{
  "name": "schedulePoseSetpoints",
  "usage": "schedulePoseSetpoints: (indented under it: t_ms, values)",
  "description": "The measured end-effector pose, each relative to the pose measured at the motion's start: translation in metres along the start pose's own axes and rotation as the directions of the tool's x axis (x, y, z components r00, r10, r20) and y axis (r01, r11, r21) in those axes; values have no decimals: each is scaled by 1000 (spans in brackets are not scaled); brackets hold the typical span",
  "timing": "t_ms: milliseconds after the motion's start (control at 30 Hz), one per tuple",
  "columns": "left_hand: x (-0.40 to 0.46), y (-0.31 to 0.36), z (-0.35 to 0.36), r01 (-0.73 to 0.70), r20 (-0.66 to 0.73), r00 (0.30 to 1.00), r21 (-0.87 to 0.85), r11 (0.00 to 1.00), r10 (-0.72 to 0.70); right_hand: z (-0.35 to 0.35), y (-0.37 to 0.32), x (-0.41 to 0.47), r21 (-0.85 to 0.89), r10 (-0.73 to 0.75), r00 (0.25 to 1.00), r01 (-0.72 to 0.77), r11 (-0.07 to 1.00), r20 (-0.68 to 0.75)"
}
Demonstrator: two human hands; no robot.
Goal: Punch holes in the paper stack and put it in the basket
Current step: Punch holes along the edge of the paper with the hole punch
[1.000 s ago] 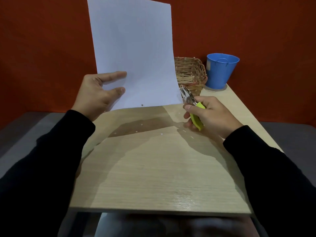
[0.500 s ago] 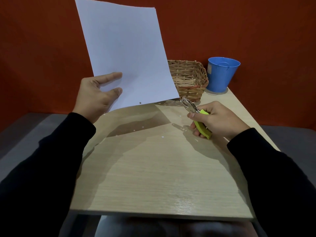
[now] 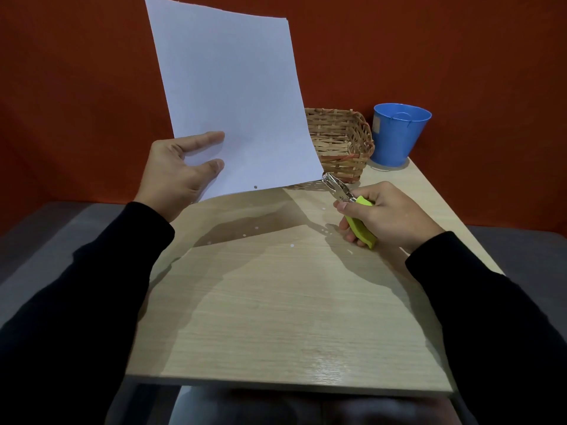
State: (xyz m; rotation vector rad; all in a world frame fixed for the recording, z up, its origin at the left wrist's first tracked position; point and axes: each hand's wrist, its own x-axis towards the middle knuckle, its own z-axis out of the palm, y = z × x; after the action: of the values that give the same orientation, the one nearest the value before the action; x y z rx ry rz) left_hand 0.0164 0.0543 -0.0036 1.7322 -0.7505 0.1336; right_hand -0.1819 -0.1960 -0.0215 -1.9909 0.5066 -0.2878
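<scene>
Stack (image 3: 233, 102) is pinched upright by left hand (image 3: 175, 173) at 10 o'clock so its lower edge is exposed, one hole in, while punch (image 3: 349, 207) is gripped by right hand (image 3: 386, 216) at the corner; basket (image 3: 340, 142) waits at 1 o'clock.

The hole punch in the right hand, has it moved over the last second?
Yes. The hole punch sat over the basket's front earlier; now it lies nearer the person, its tip at the paper stack's lower right corner.
</scene>
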Motion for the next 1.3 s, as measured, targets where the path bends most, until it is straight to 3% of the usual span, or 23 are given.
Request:
schedulePoseSetpoints:
  t_ms: [600, 1000, 1300]
  values:
    - [-1, 0, 1, 27, 15, 1000, -8, 1000, -27, 3, -3, -4, 10, -2, 1000, 2, 1000, -10]
    - [-2, 1, 1, 56, 13, 998, -19, 998, -56, -1, -9, -3, -166, -6, 1000, 10, 986, 25]
    - [-2, -1, 1, 49, 25, 999, -26, 998, -48, 0, -9, -3, -189, 4, 1000, 2, 982, 27]
